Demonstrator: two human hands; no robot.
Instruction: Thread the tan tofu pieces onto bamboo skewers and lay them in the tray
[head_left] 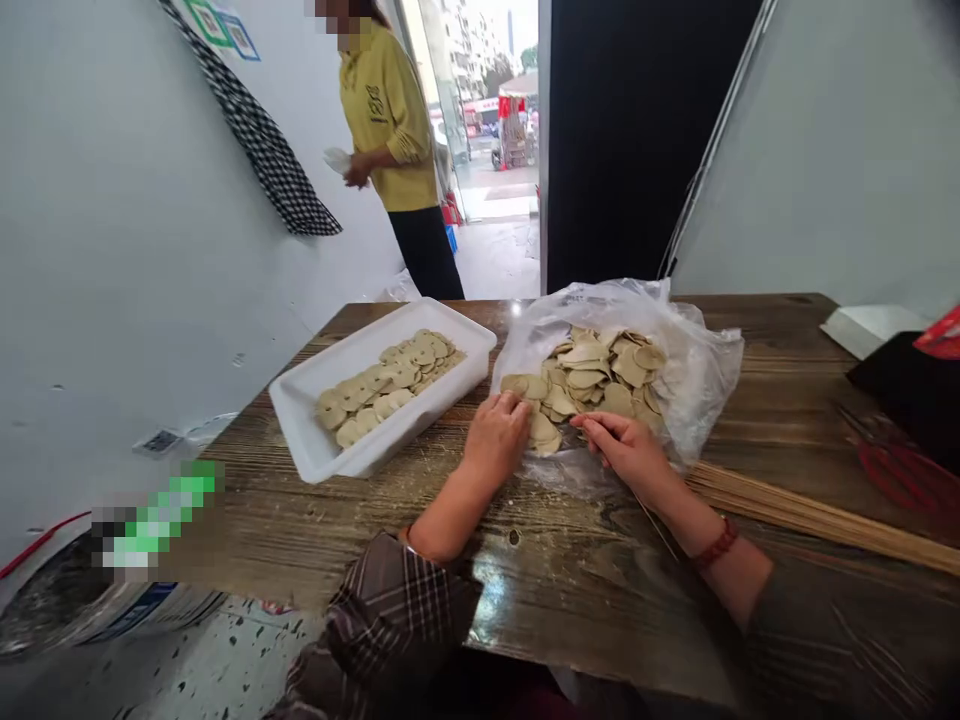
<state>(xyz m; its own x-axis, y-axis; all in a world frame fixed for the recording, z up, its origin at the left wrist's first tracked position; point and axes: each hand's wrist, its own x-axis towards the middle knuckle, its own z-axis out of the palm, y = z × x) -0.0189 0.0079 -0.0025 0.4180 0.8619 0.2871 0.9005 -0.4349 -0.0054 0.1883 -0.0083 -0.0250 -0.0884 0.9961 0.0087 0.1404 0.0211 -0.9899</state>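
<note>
A heap of thin, flat beige slices (585, 375) lies on an opened clear plastic bag (705, 365) in front of me. At the heap's left edge, my left hand (496, 440) is closed, its fingertips pinching a beige slice (526, 385). My right hand (628, 455) is pinched around a thin bamboo skewer (656, 525), whose shaft runs back below the wrist; its tip is hard to make out. To the left, a white plastic tray (296, 405) holds rows of overlapping beige slices (390, 378), several with small holes in their middles.
A bundle of long bamboo skewers (817, 510) lies at right on the wooden table (525, 590). Red-handled scissors (900, 475) and a dark object (907, 385) sit farther right. A person in a yellow top (386, 110) stands beyond the table. A bucket (112, 610) stands lower left.
</note>
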